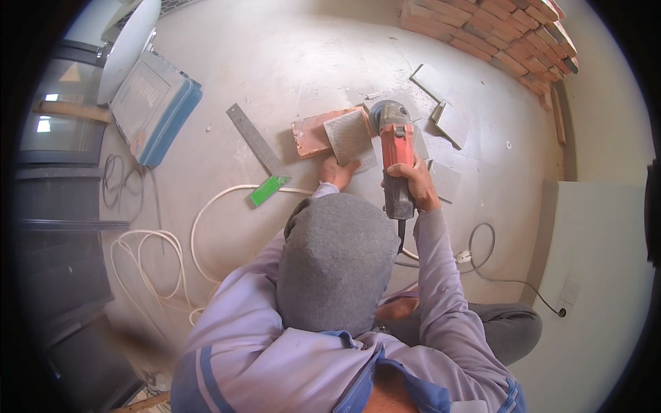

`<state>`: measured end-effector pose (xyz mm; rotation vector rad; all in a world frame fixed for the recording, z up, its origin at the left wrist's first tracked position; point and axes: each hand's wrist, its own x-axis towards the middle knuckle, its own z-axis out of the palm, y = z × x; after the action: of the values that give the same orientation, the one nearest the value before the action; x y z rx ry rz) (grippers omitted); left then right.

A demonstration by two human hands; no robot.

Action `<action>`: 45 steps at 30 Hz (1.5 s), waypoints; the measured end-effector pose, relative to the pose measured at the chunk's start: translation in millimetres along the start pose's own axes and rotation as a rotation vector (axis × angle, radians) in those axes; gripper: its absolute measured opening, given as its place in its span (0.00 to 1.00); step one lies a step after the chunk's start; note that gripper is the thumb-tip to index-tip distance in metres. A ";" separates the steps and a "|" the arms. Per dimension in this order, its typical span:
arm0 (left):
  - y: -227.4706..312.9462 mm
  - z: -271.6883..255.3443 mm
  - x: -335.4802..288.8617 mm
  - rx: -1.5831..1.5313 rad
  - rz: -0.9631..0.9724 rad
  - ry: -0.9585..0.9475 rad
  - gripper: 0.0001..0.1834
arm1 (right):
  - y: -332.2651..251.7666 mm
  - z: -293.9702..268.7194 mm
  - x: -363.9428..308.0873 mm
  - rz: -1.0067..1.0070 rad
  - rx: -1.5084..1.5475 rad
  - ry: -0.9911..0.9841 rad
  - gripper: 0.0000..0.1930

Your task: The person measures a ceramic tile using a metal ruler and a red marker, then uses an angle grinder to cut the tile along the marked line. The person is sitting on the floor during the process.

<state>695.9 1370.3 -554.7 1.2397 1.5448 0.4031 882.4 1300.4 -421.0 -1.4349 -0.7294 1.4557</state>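
My right hand is wrapped round the rear body of a red and black angle grinder. The grinder points away from me, its disc at the left of its head, close to the right edge of a grey tile. Whether the disc touches the tile or spins, I cannot tell. With my left hand I grip the tile's near edge, fingers partly hidden. The tile leans on an orange brick lying on the floor. To the left lies a metal try square with a green handle.
Cut tile pieces lie to the right of the grinder. Stacked bricks stand at the far right. A blue and grey tool case is at the left. White cable loops at left; a plug lies near my right forearm. My grey-trousered knee rises between my arms.
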 end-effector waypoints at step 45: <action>-22.7 8.7 3.1 0.362 0.208 0.205 0.32 | 49.8 0.2 21.2 -0.019 0.099 -0.055 0.25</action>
<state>692.6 1360.8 -577.0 1.6921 1.7197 0.4058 874.5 1300.2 -474.6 -1.3143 -0.6937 1.5004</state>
